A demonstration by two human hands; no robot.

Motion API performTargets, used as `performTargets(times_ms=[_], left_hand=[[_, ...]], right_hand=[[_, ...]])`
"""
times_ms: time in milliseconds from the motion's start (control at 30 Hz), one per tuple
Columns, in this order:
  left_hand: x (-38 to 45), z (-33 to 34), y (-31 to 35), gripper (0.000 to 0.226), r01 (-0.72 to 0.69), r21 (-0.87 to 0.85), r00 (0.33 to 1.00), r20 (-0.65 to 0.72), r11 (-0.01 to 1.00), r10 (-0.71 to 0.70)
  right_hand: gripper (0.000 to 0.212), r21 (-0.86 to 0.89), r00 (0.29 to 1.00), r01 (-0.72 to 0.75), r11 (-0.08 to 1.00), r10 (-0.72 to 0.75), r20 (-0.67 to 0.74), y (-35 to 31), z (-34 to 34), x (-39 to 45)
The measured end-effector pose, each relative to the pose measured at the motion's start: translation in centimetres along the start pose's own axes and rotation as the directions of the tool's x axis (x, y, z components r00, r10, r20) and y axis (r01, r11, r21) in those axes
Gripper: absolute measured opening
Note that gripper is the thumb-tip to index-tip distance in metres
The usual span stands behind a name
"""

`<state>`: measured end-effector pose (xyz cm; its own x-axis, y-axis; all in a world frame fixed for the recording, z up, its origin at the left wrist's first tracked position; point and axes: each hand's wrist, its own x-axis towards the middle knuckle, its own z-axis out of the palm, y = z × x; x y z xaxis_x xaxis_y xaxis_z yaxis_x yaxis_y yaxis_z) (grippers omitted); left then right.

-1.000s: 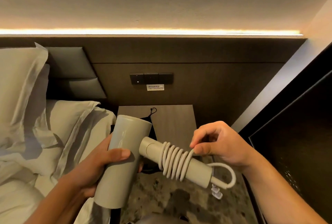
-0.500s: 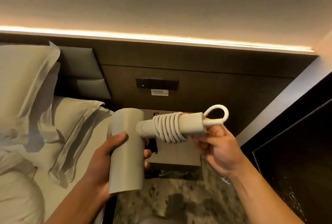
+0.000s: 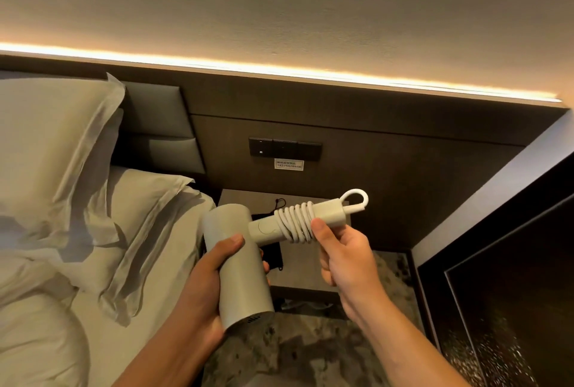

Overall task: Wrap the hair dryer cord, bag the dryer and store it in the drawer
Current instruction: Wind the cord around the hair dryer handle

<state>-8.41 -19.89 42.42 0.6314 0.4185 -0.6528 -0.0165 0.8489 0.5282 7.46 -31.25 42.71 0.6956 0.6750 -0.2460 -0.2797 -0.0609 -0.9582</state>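
Left hand (image 3: 205, 281) gripping hair dryer (image 3: 239, 265) barrel, right hand (image 3: 344, 253) holding cord (image 3: 295, 222) coiled round handle, wall label (image 3: 289, 164) partly legible, digits 1827502840.

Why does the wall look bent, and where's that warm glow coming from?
Head view: the wide-angle lens bows straight edges, so the light strip over the headboard slants and curves; that strip casts the warm glow, leaving the dark panel at right dim. The hair dryer is sharp.

Head-worn view, forward and down, close over both hands (image 3: 279, 265).
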Motion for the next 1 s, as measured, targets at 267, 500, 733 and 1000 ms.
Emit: performTargets(times_ms=[267, 500, 733, 1000], left_hand=[[-0.7, -3.0, 1.2, 0.094, -0.123, 0.071, 0.981, -0.146, 0.99, 0.132], [-0.4, -6.1, 2.2, 0.05, -0.389, 0.473, 0.819, -0.215, 0.79, 0.532], [0.0, -9.5, 3.3, 0.083, -0.486, 0.777, 0.653, 0.019, 0.4, 0.757], [0.8, -11.8, 4.8, 0.074, -0.462, 0.79, 0.744, 0.098, 0.403, 0.661]], right_hand=[[0.035, 0.019, 0.986, -0.163, 0.986, 0.164, -0.025, 2.3, 4.1, -0.3], [0.045, -0.112, 0.966, -0.257, 0.96, 0.255, -0.028, 3.9, 7.1, -0.4], [0.03, -0.365, 0.969, -0.246, 0.898, 0.239, -0.066, 5.7, 9.1, -1.6], [0.033, -0.671, 0.995, -0.097, 0.735, 0.08, -0.056, 6.9, 8.7, -2.8]])
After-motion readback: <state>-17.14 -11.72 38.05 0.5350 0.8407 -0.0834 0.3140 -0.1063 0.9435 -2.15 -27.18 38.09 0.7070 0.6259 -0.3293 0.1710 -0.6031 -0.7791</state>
